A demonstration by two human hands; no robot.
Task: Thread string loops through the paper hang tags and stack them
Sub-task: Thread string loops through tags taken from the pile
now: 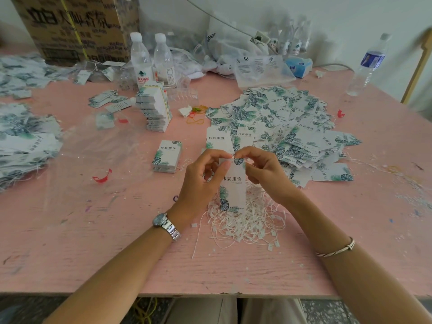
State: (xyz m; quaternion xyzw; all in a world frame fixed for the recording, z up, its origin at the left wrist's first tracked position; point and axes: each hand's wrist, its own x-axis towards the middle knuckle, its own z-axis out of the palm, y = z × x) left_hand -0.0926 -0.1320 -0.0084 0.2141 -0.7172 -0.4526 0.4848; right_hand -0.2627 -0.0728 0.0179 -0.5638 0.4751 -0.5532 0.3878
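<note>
From the head view, the left hand (203, 181) and right hand (264, 171) meet over the middle of the desk (105, 253), a little in from its near edge. Between them stands one hang tag (233, 188), upright, its printed face toward the camera. The left grip is clenched on the hang tag, thumb on the face and fingers curled behind its upper left side. The right grip pinches at the tag's top edge, where the hole should be (whether a string end sits in that pinch is too fine to tell).

Directly under the tag lies a tangled heap of string loops (245, 223), close to the near edge. A small squared stack (167, 156) of tags sits just left of the hands, and a wide spread of loose tags (280, 120) fills the desk toward its far right side.

The threading looks to be in hand. The likely trouble is the string end missing or slipping back out of the hole, since both pinches crowd one small spot. Tugging hard could tear the paper there, and a loop drawn from that tangle may drag others up with it.
</note>
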